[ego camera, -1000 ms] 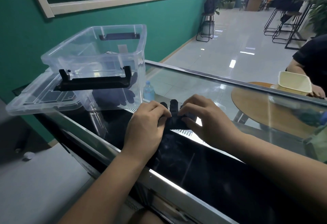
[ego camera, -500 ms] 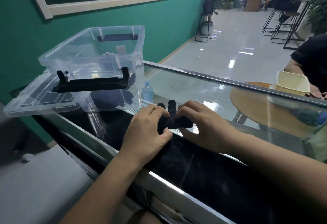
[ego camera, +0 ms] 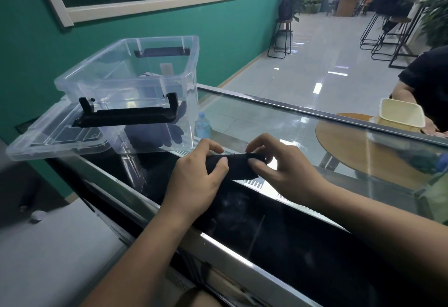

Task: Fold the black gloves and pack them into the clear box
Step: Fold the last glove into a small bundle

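A folded black glove lies as a short flat bundle on the glass counter between my hands. My left hand pinches its left end with thumb and curled fingers. My right hand pinches its right end, thumb on top. The clear box stands at the counter's left end, open, with a black handle on its near side. Dark gloves show through its wall at the bottom.
The box's clear lid sits under the box and sticks out to the left. A small water bottle stands just right of the box. Beyond the glass, a person's arm rests by a cream tub on a round wooden table.
The glove's fingers stood up between my hands before; now they are folded down and the glove is a flat bundle. Both hands have shifted slightly apart along it.
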Demonstrator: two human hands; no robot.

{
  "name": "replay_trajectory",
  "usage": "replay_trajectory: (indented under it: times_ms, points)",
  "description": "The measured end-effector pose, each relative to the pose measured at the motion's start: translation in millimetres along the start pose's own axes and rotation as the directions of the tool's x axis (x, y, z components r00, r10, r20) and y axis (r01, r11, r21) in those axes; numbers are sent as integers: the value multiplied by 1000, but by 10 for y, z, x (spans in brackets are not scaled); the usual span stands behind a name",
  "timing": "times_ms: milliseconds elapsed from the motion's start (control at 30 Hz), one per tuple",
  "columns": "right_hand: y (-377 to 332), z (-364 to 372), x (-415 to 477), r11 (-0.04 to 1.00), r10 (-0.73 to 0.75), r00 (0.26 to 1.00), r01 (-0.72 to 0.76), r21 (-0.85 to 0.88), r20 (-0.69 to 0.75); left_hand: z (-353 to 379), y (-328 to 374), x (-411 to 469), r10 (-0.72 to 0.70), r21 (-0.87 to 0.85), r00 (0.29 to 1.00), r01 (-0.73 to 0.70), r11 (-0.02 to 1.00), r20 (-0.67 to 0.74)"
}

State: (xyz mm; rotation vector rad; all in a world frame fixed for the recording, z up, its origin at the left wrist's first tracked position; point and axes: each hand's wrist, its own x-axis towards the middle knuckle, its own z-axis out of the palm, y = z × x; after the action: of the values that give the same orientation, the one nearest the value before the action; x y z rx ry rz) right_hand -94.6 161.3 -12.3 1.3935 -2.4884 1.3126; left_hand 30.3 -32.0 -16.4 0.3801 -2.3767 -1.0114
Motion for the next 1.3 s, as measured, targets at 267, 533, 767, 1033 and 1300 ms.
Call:
replay_trajectory:
  times_ms: [267,533,767,1033,1300]
  points:
    - [116,40,79,987,60,986,-82,-139,-154,60,-39,52,148,159,983,-130,979,-106]
    - [89,52,58,961,-83,994,60,-271,-73,61,-6,-30,250,160,968,-246,956,-4]
    - [113,-14,41,957,-139,986,157,-243,88,63,-22,-34,217,170,975,-221,960,40]
    - [84,-17,40,963,-155,987,161,-215,43,77,-18,-43,230,164,973,-230,959,19]
    - [-71,-92,106,981,-137,989,127,-150,-60,-37,100,113,261,95,965,-258,961,-10]
